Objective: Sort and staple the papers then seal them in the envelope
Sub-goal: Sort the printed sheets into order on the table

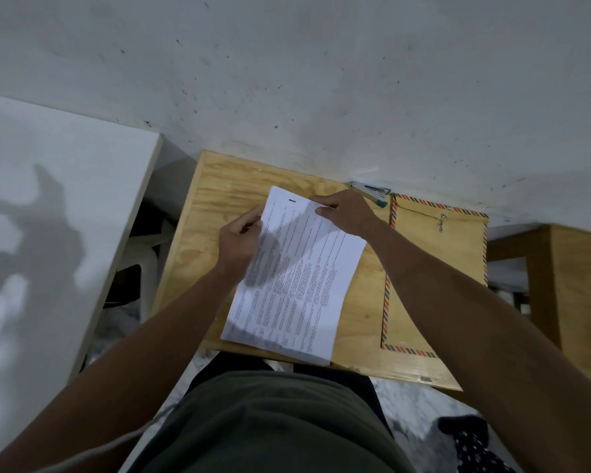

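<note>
At far left, a white board (48, 206) with the grey shadow of a hand on it, standing apart from the wooden counter (215, 186). In the dark gap between the two, part of a white plastic stool (151, 254), low down.

On the left half of the counter, a stack of printed papers (297, 278), lying slightly turned, near edge reaching over the near rim of the counter. Left hand (241, 245) at the far left edge of the stack, fingers curled and closed on that edge, thumb side toward the sheets. Right hand (347, 213) at the far right corner of the stack, thumb and fingertips pinching the top sheets there. Far part of the stack a little lifted and bent between both hands, with a shadow falling across the text.

Just behind the right hand, against the wall, a metal stapler (372, 192) with a green end, partly hidden by the knuckles. Right of it, a brown envelope (434, 254) with a red and blue striped border, flat on the counter, just beside the papers and not touching them, partly crossed by the right forearm. Small metal clasp near its far edge. Flap open or closed: cannot tell.

Farther right, another wooden piece of furniture (574, 274).
</note>
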